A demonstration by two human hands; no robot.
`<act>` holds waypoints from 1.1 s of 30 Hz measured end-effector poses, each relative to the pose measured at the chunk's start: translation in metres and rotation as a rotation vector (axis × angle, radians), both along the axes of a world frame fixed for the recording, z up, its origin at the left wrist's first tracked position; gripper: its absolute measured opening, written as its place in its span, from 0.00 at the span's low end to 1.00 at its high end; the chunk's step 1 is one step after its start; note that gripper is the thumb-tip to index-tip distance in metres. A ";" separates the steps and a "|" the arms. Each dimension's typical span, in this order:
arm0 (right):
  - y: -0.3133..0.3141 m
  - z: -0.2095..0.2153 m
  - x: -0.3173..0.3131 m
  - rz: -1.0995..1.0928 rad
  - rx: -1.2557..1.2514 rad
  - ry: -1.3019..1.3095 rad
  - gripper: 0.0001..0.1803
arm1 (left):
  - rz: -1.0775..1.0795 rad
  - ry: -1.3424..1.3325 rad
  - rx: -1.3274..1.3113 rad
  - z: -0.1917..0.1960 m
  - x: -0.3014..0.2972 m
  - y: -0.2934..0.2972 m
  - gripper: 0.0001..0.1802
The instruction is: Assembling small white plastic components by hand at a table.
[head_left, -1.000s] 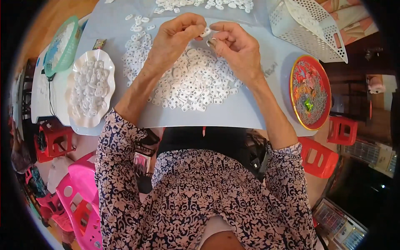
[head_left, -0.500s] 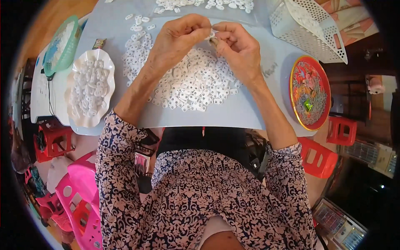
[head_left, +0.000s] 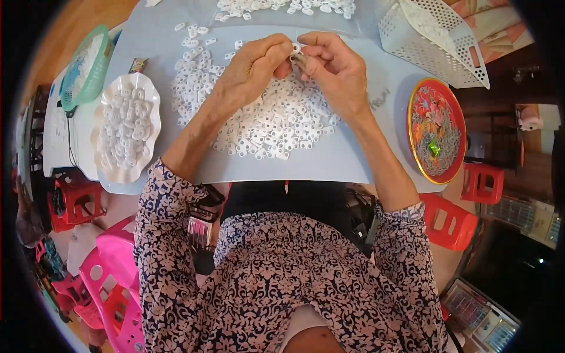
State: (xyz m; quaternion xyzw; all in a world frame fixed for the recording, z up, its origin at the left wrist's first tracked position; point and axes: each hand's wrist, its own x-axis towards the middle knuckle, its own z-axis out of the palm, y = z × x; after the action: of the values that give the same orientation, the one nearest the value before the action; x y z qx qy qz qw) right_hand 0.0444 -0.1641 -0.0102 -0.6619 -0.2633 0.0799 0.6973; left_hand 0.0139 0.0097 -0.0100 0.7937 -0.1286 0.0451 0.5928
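- Small white plastic piece [head_left: 298, 47] is pinched between the fingertips of both hands, held up over the big pile of white pieces [head_left: 265, 117] on the pale blue table [head_left: 353, 159]. It's mostly covered by fingers, so its shape is hard to make out.
- Top edge cuts off a second scatter of white pieces [head_left: 288, 7], and the green basket [head_left: 85, 67] on the left is squashed by the lens bend.
- Containers: white scalloped dish [head_left: 126, 132] is full of the same white pieces; white perforated basket [head_left: 432, 38] lies tipped on its side at top right, contents not clear; round red patterned tray [head_left: 436, 130] has a small green thing in the middle.
- Left hand [head_left: 253, 65] has fingers curled tight, thumb and forefinger closed on the piece.
- Right hand [head_left: 332, 70] does the same from the other side, fingertips meeting the left's.
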 end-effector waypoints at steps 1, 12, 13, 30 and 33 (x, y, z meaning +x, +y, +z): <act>0.000 0.000 0.000 -0.001 0.000 0.000 0.14 | -0.002 0.001 -0.005 0.000 0.000 0.000 0.17; 0.000 -0.002 0.000 -0.010 -0.016 -0.024 0.13 | -0.017 -0.001 0.041 0.003 -0.002 -0.001 0.17; 0.000 -0.001 0.000 -0.010 -0.016 -0.024 0.13 | -0.017 0.007 0.040 0.004 -0.002 -0.001 0.17; -0.001 0.003 0.000 -0.013 -0.273 -0.256 0.16 | 0.061 -0.034 0.059 -0.001 -0.007 -0.007 0.16; 0.001 -0.002 0.003 -0.034 -0.186 -0.246 0.14 | 0.052 -0.082 0.074 -0.001 -0.006 -0.007 0.16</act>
State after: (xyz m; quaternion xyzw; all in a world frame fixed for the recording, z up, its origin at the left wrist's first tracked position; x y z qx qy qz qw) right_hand 0.0476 -0.1634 -0.0119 -0.7329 -0.3268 0.0106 0.5966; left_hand 0.0075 0.0026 -0.0114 0.8156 -0.1336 0.0880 0.5560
